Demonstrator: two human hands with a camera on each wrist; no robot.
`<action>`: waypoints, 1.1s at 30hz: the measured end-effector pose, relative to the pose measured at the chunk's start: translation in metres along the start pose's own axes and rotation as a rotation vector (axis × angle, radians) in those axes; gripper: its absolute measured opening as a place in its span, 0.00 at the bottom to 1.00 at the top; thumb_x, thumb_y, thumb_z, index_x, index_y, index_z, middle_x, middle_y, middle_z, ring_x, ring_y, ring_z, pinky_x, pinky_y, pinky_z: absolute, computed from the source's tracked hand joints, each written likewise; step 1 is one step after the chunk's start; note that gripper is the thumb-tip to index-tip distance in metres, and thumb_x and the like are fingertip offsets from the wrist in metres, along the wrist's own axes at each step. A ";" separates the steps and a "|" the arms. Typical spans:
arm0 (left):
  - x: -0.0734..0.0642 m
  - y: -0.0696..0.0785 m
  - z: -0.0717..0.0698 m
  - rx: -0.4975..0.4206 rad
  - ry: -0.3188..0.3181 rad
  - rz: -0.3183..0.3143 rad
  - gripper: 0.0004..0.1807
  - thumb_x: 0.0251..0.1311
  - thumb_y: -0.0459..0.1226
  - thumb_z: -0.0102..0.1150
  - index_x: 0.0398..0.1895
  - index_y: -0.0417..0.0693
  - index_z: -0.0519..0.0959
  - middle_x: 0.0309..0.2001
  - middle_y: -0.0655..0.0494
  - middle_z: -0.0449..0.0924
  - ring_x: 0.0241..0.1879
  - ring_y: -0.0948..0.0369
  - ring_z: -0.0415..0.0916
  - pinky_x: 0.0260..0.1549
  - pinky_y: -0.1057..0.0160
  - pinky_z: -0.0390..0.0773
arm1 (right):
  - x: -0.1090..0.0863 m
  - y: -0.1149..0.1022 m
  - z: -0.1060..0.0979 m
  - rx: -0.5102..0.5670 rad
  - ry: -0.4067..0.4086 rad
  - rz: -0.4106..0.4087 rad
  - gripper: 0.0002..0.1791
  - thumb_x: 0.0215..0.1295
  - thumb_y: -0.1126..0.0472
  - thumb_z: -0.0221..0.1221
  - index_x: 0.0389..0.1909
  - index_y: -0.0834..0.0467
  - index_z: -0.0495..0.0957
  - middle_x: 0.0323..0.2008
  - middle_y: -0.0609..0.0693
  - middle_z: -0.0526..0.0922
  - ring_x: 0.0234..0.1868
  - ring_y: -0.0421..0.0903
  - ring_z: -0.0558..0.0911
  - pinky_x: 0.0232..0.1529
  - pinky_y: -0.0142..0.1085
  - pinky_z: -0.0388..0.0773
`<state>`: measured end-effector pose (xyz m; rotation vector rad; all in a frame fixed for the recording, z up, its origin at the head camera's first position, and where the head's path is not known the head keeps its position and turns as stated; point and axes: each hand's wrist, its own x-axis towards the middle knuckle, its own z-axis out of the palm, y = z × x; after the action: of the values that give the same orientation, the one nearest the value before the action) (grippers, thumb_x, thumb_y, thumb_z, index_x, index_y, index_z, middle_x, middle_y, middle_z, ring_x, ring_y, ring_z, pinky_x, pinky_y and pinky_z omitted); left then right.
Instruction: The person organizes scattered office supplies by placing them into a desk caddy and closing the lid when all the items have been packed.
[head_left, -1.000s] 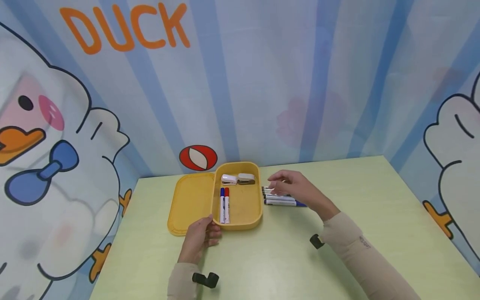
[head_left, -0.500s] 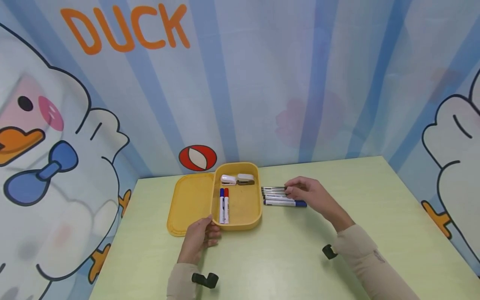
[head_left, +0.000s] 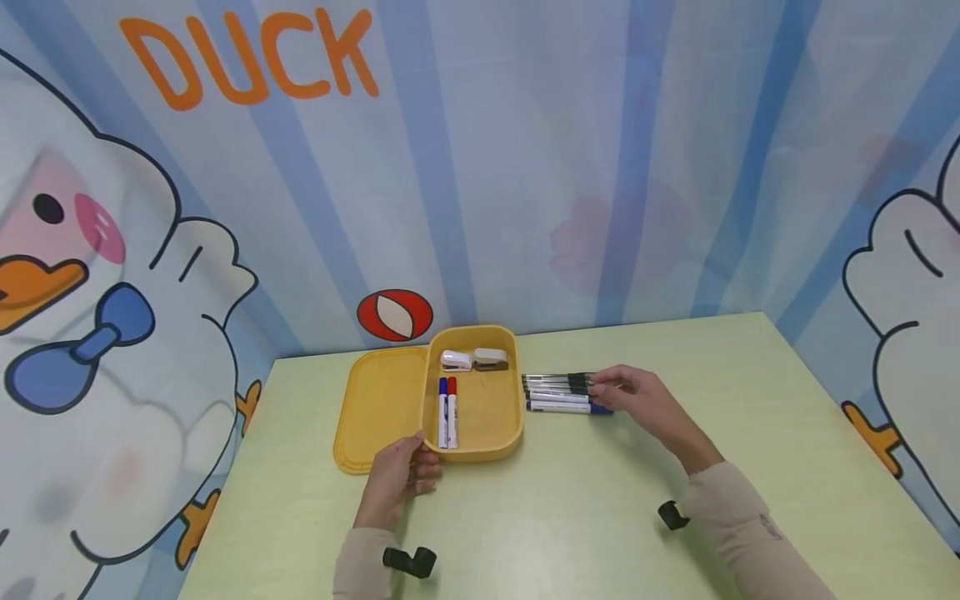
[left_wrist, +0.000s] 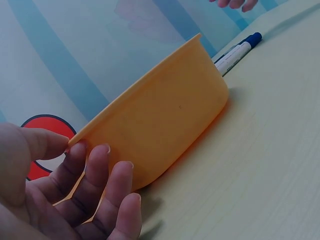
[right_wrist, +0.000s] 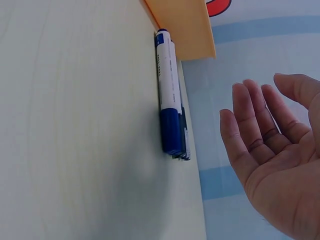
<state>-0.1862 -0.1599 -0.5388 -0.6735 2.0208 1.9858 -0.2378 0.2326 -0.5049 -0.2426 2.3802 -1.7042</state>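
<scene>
My left hand [head_left: 397,477] pinches the near-left corner of a yellow plastic box [head_left: 480,455] between thumb and forefinger; the other fingers [left_wrist: 120,185] sit loosely beside its wall. Inside the box lie a blue-capped marker [head_left: 442,417], a red-capped marker [head_left: 452,417] and two small white staplers [head_left: 457,360] side by side at the far end. My right hand [head_left: 637,402] hovers over the cap ends of several pens [head_left: 551,383] and a blue-capped marker [head_left: 558,407] on the table. Its fingers [right_wrist: 245,110] are relaxed, with nothing between them in the right wrist view.
A yellow lid [head_left: 382,408] lies flat against the box's left side. Behind the pale green table [head_left: 525,533] hangs a blue striped curtain [head_left: 510,167] printed with ducks. The row of pens lies close to the box's right wall.
My right hand has shifted to the right along the pens, from near the box to their cap ends, uncovering more of them. The left hand and box stay in place.
</scene>
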 end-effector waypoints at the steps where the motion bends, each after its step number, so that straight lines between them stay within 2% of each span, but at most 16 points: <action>1: 0.000 0.000 0.000 -0.001 -0.001 -0.002 0.21 0.66 0.52 0.52 0.40 0.43 0.78 0.36 0.50 0.83 0.33 0.57 0.82 0.31 0.59 0.81 | -0.001 0.001 -0.001 -0.002 0.002 0.004 0.24 0.67 0.46 0.57 0.56 0.57 0.74 0.53 0.53 0.79 0.53 0.51 0.81 0.55 0.45 0.75; 10: 0.000 -0.001 -0.001 -0.006 -0.012 0.022 0.22 0.65 0.54 0.52 0.42 0.43 0.77 0.36 0.50 0.83 0.33 0.57 0.82 0.31 0.60 0.81 | -0.005 0.016 -0.005 -0.030 0.034 -0.006 0.25 0.67 0.46 0.57 0.58 0.57 0.73 0.56 0.51 0.78 0.53 0.46 0.79 0.54 0.42 0.75; 19: -0.001 0.000 0.000 -0.008 -0.013 0.019 0.21 0.66 0.53 0.52 0.42 0.43 0.77 0.36 0.50 0.83 0.33 0.57 0.82 0.31 0.60 0.81 | -0.004 0.018 -0.003 -0.001 0.094 0.007 0.25 0.66 0.48 0.59 0.57 0.60 0.74 0.54 0.55 0.79 0.53 0.51 0.79 0.54 0.48 0.75; 24: -0.002 0.000 0.000 -0.009 -0.011 0.020 0.21 0.66 0.53 0.52 0.42 0.43 0.77 0.35 0.51 0.83 0.33 0.57 0.82 0.31 0.59 0.81 | -0.001 0.021 -0.003 -0.032 0.126 0.010 0.23 0.66 0.51 0.59 0.56 0.61 0.74 0.52 0.56 0.80 0.51 0.50 0.79 0.52 0.48 0.76; 29: -0.002 -0.001 -0.001 -0.013 -0.019 0.030 0.22 0.65 0.53 0.53 0.42 0.42 0.77 0.35 0.51 0.83 0.33 0.57 0.82 0.31 0.59 0.81 | 0.000 0.026 -0.004 -0.054 0.130 -0.015 0.22 0.67 0.53 0.58 0.55 0.63 0.74 0.51 0.60 0.80 0.48 0.46 0.79 0.49 0.45 0.77; 33: -0.001 -0.002 -0.001 -0.013 -0.023 0.033 0.22 0.65 0.53 0.53 0.42 0.43 0.77 0.35 0.51 0.83 0.33 0.57 0.82 0.31 0.59 0.81 | -0.004 0.019 -0.003 -0.045 0.115 -0.028 0.20 0.68 0.57 0.58 0.55 0.66 0.74 0.51 0.63 0.79 0.48 0.48 0.79 0.49 0.46 0.77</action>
<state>-0.1841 -0.1607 -0.5396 -0.6214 2.0201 2.0169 -0.2354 0.2423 -0.5218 -0.1901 2.5111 -1.7220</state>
